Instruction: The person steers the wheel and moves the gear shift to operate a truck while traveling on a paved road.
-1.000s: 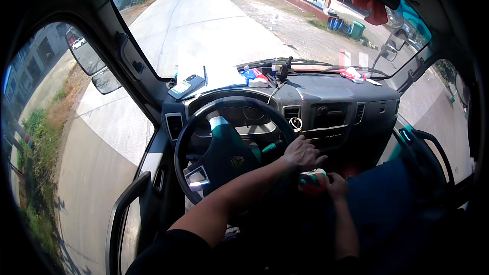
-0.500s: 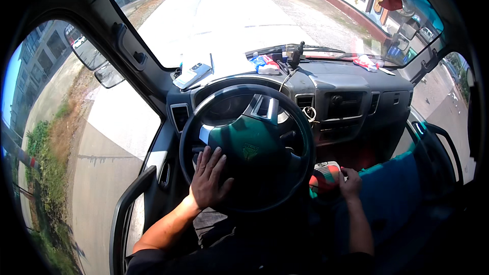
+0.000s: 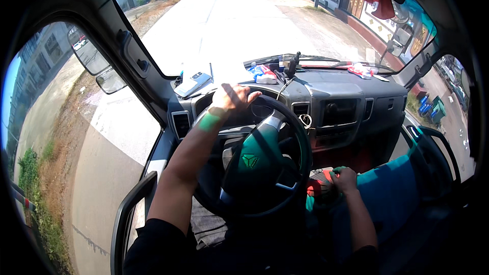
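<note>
In front of me is a large dark steering wheel [image 3: 304, 142] with a hub [image 3: 254, 158] that looks green in the light. My left hand [image 3: 232, 98] is over the top left of its rim, fingers bent over the far side and thumb stretched out to the right. My left forearm crosses the wheel's left side. Low on the right, my right hand [image 3: 345, 179] is closed beside a red and grey object [image 3: 321, 183] between the seats. Its fingers curl inward, and whatever they hold is hidden.
A white phone [image 3: 193, 84] lies on the dashboard [image 3: 336, 79] near papers, a red, white and blue packet [image 3: 263, 74] and a black upright holder [image 3: 293, 66]. A blue-green seat [image 3: 387, 183] is to the right. Beyond the windscreen runs a pale road [image 3: 224, 25], with buildings on the right.
My left hand has gone from lying flat against the hub's left side up to the top of the rim. The wheel has turned, apparently clockwise. My right hand stays at the same place.
</note>
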